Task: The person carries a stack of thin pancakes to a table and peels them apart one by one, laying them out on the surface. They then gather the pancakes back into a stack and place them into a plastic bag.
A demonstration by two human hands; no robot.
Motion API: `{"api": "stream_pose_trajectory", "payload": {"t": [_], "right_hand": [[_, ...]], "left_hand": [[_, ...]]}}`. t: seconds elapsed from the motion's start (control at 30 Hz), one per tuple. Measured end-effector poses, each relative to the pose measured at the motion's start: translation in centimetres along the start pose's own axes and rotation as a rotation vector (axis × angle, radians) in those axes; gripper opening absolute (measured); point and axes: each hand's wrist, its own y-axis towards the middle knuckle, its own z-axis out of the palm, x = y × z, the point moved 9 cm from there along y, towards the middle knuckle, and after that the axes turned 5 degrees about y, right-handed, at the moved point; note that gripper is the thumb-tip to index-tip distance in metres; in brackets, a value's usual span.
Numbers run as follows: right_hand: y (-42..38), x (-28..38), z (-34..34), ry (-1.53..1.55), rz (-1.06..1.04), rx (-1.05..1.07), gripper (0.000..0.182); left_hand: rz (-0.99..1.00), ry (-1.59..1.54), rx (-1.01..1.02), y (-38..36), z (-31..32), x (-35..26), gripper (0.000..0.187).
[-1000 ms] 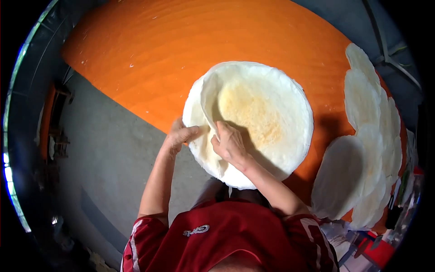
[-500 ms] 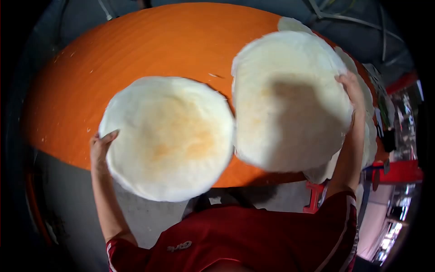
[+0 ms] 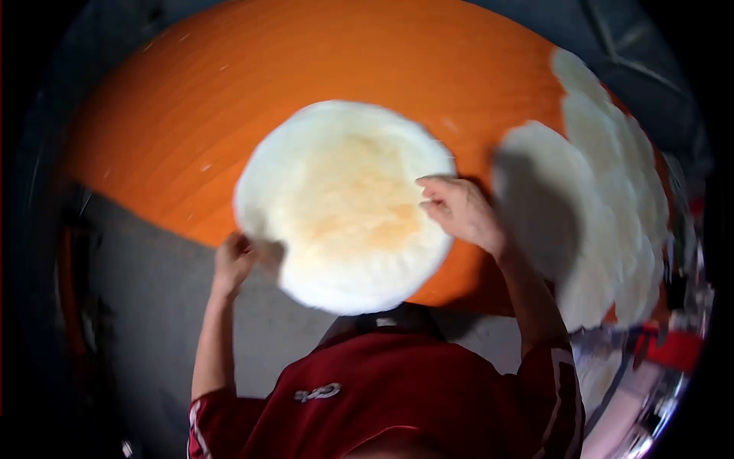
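A large round sheet like a thin flatbread [image 3: 344,206], white with golden-brown patches in its middle, lies near the table's front edge and partly overhangs it. My left hand [image 3: 233,260] is at its lower left rim. Motion blur and shadow hide whether those fingers grip the rim. Over the sheet's right side is my right hand [image 3: 462,210], its fingers bent and slightly apart, with nothing visible between them. To the right, another pale round flatbread [image 3: 535,206] lies at the edge of an overlapping group, partly in shadow.
The orange table [image 3: 428,61] has a curved look in this wide view. Several overlapping pale sheets [image 3: 623,183] run along its right side. A red object [image 3: 673,348] stands beyond the lower right edge. Grey floor [image 3: 153,306] shows at the lower left.
My right hand has let go of the right-hand flatbread, now lying farther right against the others, and has come over the browned one. My left hand has shifted along the rim.
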Motion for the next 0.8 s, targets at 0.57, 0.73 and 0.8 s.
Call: {"api": "stream_pose_trajectory", "payload": {"t": [0.57, 0.73, 0.8], "right_hand": [[0.8, 12.3, 20.1, -0.148, -0.073, 0.420, 0.108], [-0.3, 11.3, 19.8, -0.119, -0.052, 0.357, 0.078], [-0.7, 12.6, 19.6, -0.086, -0.110, 0.273, 0.077]], "left_hand": [[-0.071, -1.107, 0.228, -3.9, 2.8, 1.9, 0.057], [-0.152, -1.122, 0.258, -5.2, 5.1, 3.4, 0.055], [-0.129, -1.121, 0.281, -5.5, 5.6, 2.3, 0.053]]}}
